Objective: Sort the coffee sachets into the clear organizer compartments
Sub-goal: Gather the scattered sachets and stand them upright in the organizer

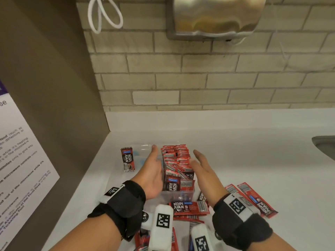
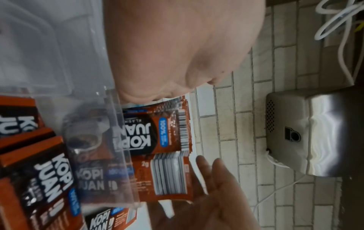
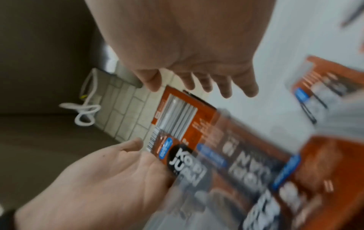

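Over at 9 o'clock there's one lone sachet [image 1: 127, 159] standing in the left compartment of the clear organizer [image 1: 178, 195], which otherwise looks pretty bare. So that side has loads of space left.

The left hand [image 1: 152, 173] is flat with fingers straight, lying along the left side of the packed row of sachets [image 1: 176, 164], holding nothing. That row fills the middle compartment front to back, so I'd say this part is basically done. The right hand [image 1: 205, 173] mirrors it on the other side, fingers spread and straight, not pinching anything either. Looks like squaring up the stack, but that's my guess.

Down at 5 to 6 o'clock a bunch of loose sachets [image 1: 188, 208] lie on the white counter [image 1: 253, 160], more at 4 o'clock, so maybe half is still left.

Room-wise: the brown panel [image 1: 45, 105] closes in the left, the brick wall [image 1: 199, 78] sits at 12, and a sink edge [image 1: 324, 144] shows at 3 o'clock. Open counter between organizer and sink.
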A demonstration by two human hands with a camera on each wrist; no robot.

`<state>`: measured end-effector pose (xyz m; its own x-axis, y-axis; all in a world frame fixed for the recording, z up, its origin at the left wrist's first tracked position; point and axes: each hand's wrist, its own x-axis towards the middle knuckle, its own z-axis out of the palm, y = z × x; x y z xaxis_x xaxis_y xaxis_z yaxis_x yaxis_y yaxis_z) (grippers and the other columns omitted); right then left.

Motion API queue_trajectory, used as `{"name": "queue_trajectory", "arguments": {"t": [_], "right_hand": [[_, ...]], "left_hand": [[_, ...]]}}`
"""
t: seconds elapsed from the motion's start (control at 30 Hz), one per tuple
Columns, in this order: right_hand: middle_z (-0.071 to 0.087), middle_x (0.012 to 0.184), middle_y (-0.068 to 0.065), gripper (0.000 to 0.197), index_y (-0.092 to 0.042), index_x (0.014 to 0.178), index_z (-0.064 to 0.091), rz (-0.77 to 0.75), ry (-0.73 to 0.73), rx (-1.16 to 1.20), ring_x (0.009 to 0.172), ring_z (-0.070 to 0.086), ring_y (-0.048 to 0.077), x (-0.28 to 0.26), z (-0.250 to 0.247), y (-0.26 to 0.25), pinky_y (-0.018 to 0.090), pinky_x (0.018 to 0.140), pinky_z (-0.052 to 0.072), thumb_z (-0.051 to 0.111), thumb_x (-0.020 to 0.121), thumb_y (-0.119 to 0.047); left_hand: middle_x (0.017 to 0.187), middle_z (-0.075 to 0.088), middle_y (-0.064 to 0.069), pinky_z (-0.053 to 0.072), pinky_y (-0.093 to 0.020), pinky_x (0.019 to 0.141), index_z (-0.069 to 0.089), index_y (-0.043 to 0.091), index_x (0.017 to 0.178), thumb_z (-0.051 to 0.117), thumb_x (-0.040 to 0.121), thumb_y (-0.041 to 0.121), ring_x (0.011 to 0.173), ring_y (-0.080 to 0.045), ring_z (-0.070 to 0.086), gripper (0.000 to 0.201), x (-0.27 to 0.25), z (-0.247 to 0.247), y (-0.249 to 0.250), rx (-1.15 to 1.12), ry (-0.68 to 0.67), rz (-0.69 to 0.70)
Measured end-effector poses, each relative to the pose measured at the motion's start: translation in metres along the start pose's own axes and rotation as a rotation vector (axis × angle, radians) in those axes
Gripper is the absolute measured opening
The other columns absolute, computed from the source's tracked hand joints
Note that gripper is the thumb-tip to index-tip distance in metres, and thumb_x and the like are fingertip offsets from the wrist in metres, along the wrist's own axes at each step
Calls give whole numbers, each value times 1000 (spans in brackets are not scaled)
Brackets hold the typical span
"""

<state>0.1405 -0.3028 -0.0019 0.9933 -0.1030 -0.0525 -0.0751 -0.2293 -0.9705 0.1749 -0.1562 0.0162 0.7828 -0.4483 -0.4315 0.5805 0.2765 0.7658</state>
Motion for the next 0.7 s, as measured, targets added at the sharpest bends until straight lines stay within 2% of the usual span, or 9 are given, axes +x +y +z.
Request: {"name": "queue_trajectory", "arguments": {"t": [0.07, 0.13, 0.23, 0.33, 0.43, 0.5, 0.6, 0.63, 0.7], "right_hand": [[49, 116, -11, 21, -31, 113, 50, -186, 112, -356, 107, 50, 9, 0, -10, -7, 28, 89, 42, 52, 92, -29], [49, 94, -14, 3, -31, 90, 56, -294, 87, -707, 91, 49, 7, -4, -16, -21, 30, 85, 38, 54, 89, -31], [51, 88, -12, 16, -27, 84, 62, -293, -31, -1018, 85, 50, 9, -9, -17, -38, 32, 85, 29, 48, 90, -32], [56, 91, -7, 21, -21, 84, 64, -294, -58, -1154, 85, 55, 14, -11, -9, -47, 34, 89, 30, 44, 91, -25], [54, 85, -4, 26, -21, 66, 48, -297, -94, -1163, 76, 51, 17, -8, -3, -51, 34, 90, 32, 40, 91, -17], [50, 86, -3, 25, -20, 68, 43, -345, -108, -1194, 75, 46, 17, -5, -1, -54, 32, 86, 32, 39, 92, -16], [52, 94, -1, 17, -19, 86, 56, -500, -81, -1236, 85, 51, 21, 1, 2, -58, 31, 78, 31, 42, 94, -15], [54, 97, -1, 17, -18, 90, 59, -550, -80, -1247, 90, 53, 22, 3, 3, -58, 30, 74, 29, 43, 93, -14], [55, 100, 0, 18, -17, 94, 61, -603, -97, -1266, 96, 53, 23, 9, 8, -56, 29, 72, 26, 44, 93, -14]], "left_hand": [[92, 75, -12, 50, -39, 71, 57, 13, 108, 14, 90, 69, 83, -22, 72, 73, -1, -1, 1, 15, 21, 4], [88, 75, -12, 49, -37, 69, 58, 12, 106, 12, 91, 68, 78, -21, 72, 74, -1, -1, 2, 37, 14, 4], [94, 74, -13, 50, -38, 73, 60, 11, 107, 10, 92, 67, 85, -22, 71, 77, -2, -1, 2, 55, 9, -1], [95, 74, -12, 50, -38, 75, 61, 12, 105, 10, 92, 66, 90, -23, 68, 76, -3, 0, 1, 64, 8, -9], [97, 74, -11, 50, -38, 74, 62, 15, 106, 11, 92, 66, 93, -22, 67, 74, -4, 2, 2, 73, 5, -11], [106, 71, -12, 50, -39, 78, 60, 15, 114, 12, 92, 67, 100, -24, 65, 74, -3, 3, 2, 55, 16, -15], [112, 69, -14, 50, -40, 84, 57, 17, 122, 13, 92, 67, 104, -26, 64, 73, -3, 3, 2, 24, 16, -11], [104, 72, -12, 50, -39, 82, 57, 18, 118, 13, 92, 67, 98, -24, 67, 71, -3, 3, 2, 25, 13, -5], [75, 74, -4, 49, -34, 72, 56, 19, 105, 10, 93, 65, 72, -14, 72, 66, -2, 3, 1, 53, 31, 4]]}}
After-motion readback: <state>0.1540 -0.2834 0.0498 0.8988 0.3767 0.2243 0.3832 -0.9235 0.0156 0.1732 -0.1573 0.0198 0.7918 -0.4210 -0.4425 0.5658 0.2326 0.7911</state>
